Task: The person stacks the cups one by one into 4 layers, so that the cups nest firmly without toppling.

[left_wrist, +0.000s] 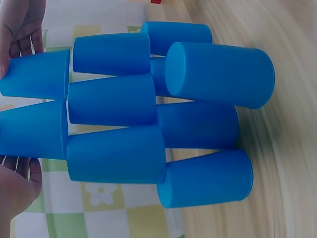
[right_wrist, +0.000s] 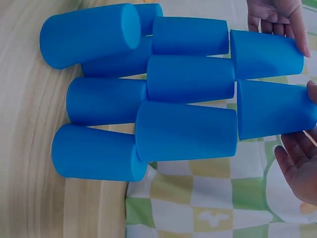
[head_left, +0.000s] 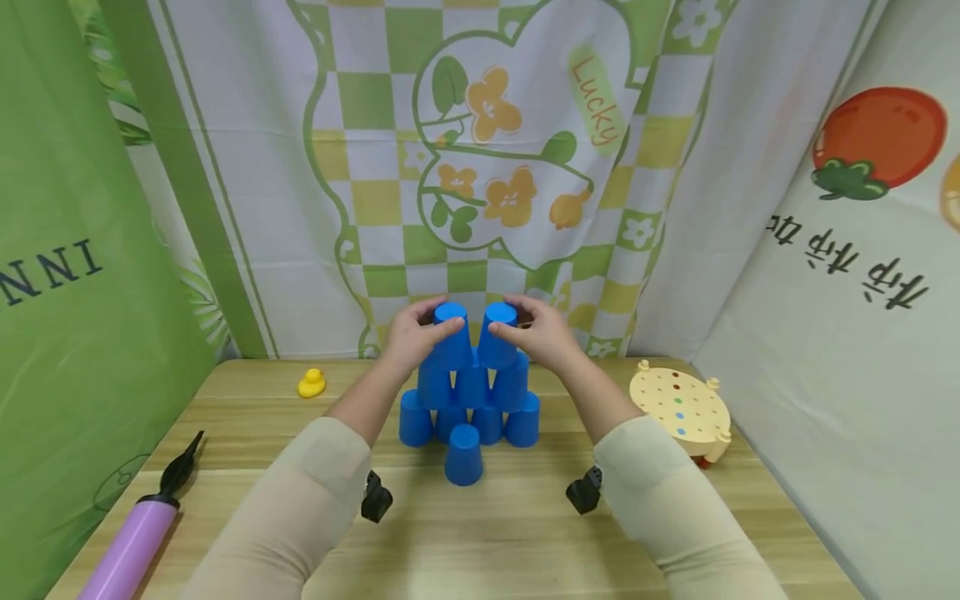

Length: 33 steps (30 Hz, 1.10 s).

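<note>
Two upside-down blue cups form the top row of a stacked cup wall. My left hand (head_left: 412, 335) grips the left top cup (head_left: 452, 340) between thumb and fingers. Around the right top cup (head_left: 498, 340) my right hand (head_left: 546, 335) holds on in the same way. Both top cups stand on a middle row of three cups (head_left: 472, 383). Under these is a bottom row of several cups (head_left: 415, 419). One separate upside-down cup (head_left: 463, 457) stands on the table in front of the wall. In the right wrist view, the right hand's fingers (right_wrist: 297, 153) curve beneath its cup.
A yellow rubber duck (head_left: 312, 383) sits at the table's back left. At the left edge lies a purple hand pump (head_left: 135, 542) with a black nozzle. A cream pegboard stool (head_left: 681, 406) with coloured dots stands at the right. Behind the wooden table (head_left: 480, 550) hangs a patterned curtain (head_left: 375, 100).
</note>
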Available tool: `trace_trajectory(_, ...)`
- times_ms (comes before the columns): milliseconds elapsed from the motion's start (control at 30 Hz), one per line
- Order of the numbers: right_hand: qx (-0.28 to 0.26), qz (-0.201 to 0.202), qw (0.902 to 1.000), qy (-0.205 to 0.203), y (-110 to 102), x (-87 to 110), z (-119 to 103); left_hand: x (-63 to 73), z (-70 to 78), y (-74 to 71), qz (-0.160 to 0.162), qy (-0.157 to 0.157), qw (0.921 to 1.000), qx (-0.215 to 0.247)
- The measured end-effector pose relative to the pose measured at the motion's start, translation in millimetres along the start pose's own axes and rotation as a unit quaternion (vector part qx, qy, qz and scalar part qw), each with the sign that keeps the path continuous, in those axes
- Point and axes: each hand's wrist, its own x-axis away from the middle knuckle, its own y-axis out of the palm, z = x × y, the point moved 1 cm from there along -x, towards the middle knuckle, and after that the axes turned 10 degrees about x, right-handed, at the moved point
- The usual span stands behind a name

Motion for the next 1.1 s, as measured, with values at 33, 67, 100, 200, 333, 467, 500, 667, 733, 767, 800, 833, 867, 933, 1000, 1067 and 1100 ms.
trace_trajectory(33,-0.001,0.000,1.0000,0.001,1,-1.0,1,-0.6,-0.3,1.4,0.001,0.004,1.0000,0.001)
trace_trajectory(67,-0.004,0.000,1.0000,0.002,1,-2.1,2,-1.3,-0.8,2.7,0.003,0.006,1.0000,0.002)
trace_trajectory(100,-0.004,0.000,1.0000,0.004,2,-2.9,3,-1.6,-1.1,3.9,0.005,0.008,1.0000,0.002)
trace_trajectory(200,-0.010,-0.001,0.9999,0.005,3,-4.5,4,-2.8,-2.3,5.6,0.007,0.011,0.9999,-0.002)
trace_trajectory(333,-0.016,0.000,0.9998,0.008,4,-6.3,7,-3.9,-4.6,6.8,0.005,0.011,0.9999,-0.006)
trace_trajectory(467,-0.019,0.002,0.9998,0.011,6,-6.5,8,-3.9,-5.7,8.0,0.000,0.014,0.9999,-0.007)
trace_trajectory(500,-0.018,0.002,0.9998,0.011,6,-6.3,9,-3.7,-5.9,8.2,0.000,0.014,0.9999,-0.008)
trace_trajectory(667,-0.021,0.001,0.9997,0.010,8,-4.8,10,-1.5,-6.6,7.3,-0.001,0.008,0.9999,-0.013)
trace_trajectory(733,-0.023,0.002,0.9997,0.008,8,-3.7,10,-0.1,-6.9,5.7,-0.002,0.007,0.9999,-0.013)
trace_trajectory(767,-0.022,0.004,0.9997,0.008,8,-2.9,11,0.3,-7.0,4.8,-0.003,0.009,0.9999,-0.012)
trace_trajectory(800,-0.022,0.005,0.9997,0.007,7,-1.9,11,0.9,-7.0,3.9,-0.003,0.010,0.9999,-0.010)
trace_trajectory(833,-0.022,0.007,0.9997,0.006,6,-0.9,11,1.4,-7.2,2.7,-0.003,0.012,0.9999,-0.008)
trace_trajectory(867,-0.022,0.008,0.9997,0.004,5,0.2,12,1.4,-7.8,1.4,-0.005,0.014,0.9999,-0.005)
trace_trajectory(933,-0.023,0.013,0.9997,0.000,4,2.6,12,2.4,-9.1,-1.8,-0.004,0.018,0.9998,0.002)
trace_trajectory(1000,-0.025,0.015,0.9996,-0.006,2,5.3,13,3.8,-10.9,-5.5,-0.004,0.022,0.9997,0.010)
trace_trajectory(1067,-0.027,0.018,0.9994,-0.013,0,8.6,13,5.2,-14.3,-10.0,-0.005,0.029,0.9995,0.010)
trace_trajectory(1100,-0.028,0.019,0.9993,-0.017,-1,10.2,13,6.9,-15.8,-12.3,-0.006,0.033,0.9994,0.008)
